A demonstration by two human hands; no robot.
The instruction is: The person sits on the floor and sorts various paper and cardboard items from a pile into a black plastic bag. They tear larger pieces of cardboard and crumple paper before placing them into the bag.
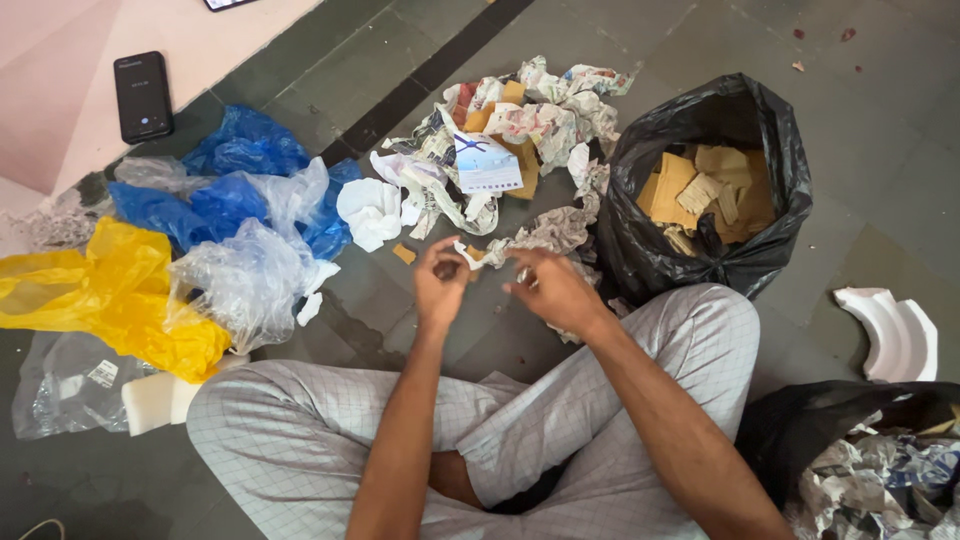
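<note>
Crumpled paper scrap (pixel 468 252) is being pinched between left hand (pixel 440 285) and right hand (pixel 552 290), stretching crosswise between them, just left of the black bag of cardboard pieces (pixel 712 190); both hands are gripping it, the right lying nearer the bag.

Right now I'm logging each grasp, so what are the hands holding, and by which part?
Both hands pinch one small crumpled scrap of paper: the left hand at its left end, the right hand at its right end, fingertips only.
</note>
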